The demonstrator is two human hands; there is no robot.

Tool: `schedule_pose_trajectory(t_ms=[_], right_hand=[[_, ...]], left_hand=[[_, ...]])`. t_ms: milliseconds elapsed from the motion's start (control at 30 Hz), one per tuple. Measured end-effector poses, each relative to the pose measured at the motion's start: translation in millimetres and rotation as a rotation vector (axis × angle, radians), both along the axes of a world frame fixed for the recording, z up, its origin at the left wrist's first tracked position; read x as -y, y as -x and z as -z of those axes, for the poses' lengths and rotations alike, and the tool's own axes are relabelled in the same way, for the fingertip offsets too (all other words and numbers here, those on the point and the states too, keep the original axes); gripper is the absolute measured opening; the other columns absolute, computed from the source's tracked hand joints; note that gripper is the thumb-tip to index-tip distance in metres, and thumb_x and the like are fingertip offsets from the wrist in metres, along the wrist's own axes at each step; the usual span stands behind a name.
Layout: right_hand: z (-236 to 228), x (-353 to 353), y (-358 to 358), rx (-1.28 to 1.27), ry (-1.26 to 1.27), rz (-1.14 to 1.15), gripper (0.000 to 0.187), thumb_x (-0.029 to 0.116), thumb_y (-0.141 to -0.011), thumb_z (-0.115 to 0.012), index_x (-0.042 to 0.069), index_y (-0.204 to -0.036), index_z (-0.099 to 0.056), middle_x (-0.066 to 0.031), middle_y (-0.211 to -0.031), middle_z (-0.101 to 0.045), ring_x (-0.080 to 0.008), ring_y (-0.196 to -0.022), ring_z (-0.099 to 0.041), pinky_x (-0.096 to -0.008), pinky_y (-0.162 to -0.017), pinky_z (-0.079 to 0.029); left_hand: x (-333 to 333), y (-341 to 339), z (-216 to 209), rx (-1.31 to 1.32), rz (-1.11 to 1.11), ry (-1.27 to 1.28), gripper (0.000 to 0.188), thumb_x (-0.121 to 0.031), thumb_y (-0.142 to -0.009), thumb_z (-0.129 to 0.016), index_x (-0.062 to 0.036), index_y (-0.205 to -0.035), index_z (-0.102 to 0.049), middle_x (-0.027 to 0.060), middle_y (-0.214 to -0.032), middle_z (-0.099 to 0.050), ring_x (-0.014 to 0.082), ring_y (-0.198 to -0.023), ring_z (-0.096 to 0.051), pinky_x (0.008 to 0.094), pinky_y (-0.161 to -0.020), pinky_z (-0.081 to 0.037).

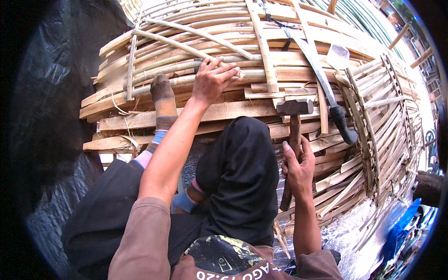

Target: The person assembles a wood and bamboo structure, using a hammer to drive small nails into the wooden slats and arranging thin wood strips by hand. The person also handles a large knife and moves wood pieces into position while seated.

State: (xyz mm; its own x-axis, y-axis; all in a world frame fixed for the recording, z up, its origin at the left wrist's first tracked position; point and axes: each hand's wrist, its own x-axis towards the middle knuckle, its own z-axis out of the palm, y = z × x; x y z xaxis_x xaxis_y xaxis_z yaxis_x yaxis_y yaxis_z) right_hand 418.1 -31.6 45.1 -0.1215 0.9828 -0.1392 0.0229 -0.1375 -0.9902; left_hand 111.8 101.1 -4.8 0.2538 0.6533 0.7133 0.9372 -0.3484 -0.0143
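Observation:
My left hand (213, 81) is closed over the near end of a slanted bamboo stick (172, 43), pressing it against the bamboo slats. Another slanted bamboo stick (200, 33) runs just beyond it. In my right hand (300, 168) is a hammer (295, 108), its wooden handle upright in my fingers and its dark metal head at the top. A crosswise bamboo bar (262, 46) lies over the slats between my hands. To the right of the hammer rests a machete (322, 79) with a black handle.
Split wooden planks (219, 112) lie under the slats, beside my socked foot (163, 95). A clear plastic cup (338, 56) sits beyond the machete. Bundled bamboo strips (387, 126) fill the right side. Black sheeting (60, 93) hangs at left. Blue plastic (401, 228) lies at lower right.

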Motion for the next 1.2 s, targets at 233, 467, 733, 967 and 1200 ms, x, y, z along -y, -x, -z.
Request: schedule_pose_trajectory(t_ms=[233,467,733,967,1200], right_hand=[[5.7,6.0,-7.2,-0.02,0.047,0.025,0.024,0.018,-0.097,-0.065,0.002,-0.113,-0.055,0.0029,-0.074,-0.056,-0.0029,-0.052,-0.046,-0.0205,-0.044,-0.036],[2.6,9.2,-8.5,-0.053,0.068,0.022,0.025,0.015,-0.097,-0.064,0.003,-0.117,-0.054,0.0039,-0.071,-0.053,-0.0025,-0.05,-0.044,-0.0201,-0.043,-0.035],[7.1,14.9,-10.1,-0.048,0.094,0.026,0.022,0.013,-0.098,-0.062,0.004,-0.116,-0.052,0.0042,-0.069,-0.051,-0.002,-0.048,-0.043,-0.0198,-0.04,-0.034],[7.2,24.8,-5.6,-0.061,0.126,0.017,0.025,0.015,-0.097,-0.062,0.003,-0.116,-0.052,0.0033,-0.07,-0.051,-0.0035,-0.048,-0.044,-0.02,-0.041,-0.036],[12.8,24.2,-3.6,-0.033,0.121,0.037,0.024,0.016,-0.097,-0.062,0.003,-0.116,-0.054,0.002,-0.072,-0.053,-0.0037,-0.052,-0.047,-0.0207,-0.045,-0.039]], left_hand=[[-0.9,-6.3,1.8,0.124,-0.01,0.032,0.029,-0.036,-0.082,-0.074,-0.0184,-0.105,-0.076,0.0027,-0.119,-0.07,0.0285,-0.119,-0.06,0.0499,-0.106,-0.04],[-0.9,-5.8,0.7,0.321,0.038,0.057,0.027,-0.034,-0.076,-0.079,-0.0146,-0.095,-0.077,0.0037,-0.099,-0.063,0.0244,-0.098,-0.063,0.048,-0.101,-0.047],[5.4,-26.9,21.3,0.149,-0.214,-0.104,0.037,-0.04,-0.079,-0.076,-0.0224,-0.111,-0.074,0.0015,-0.114,-0.064,0.0258,-0.123,-0.052,0.0472,-0.102,-0.038],[17.6,-18.2,21.8,0.065,-0.189,0.007,0.053,-0.045,-0.086,-0.07,-0.0185,-0.131,-0.062,0.0053,-0.133,-0.058,0.0272,-0.134,-0.045,0.0465,-0.109,-0.033],[24.4,-13.9,25.5,0.131,-0.153,0.136,0.066,-0.04,-0.088,-0.069,-0.0128,-0.143,-0.046,0.0069,-0.148,-0.047,0.0276,-0.143,-0.036,0.0458,-0.114,-0.027]])
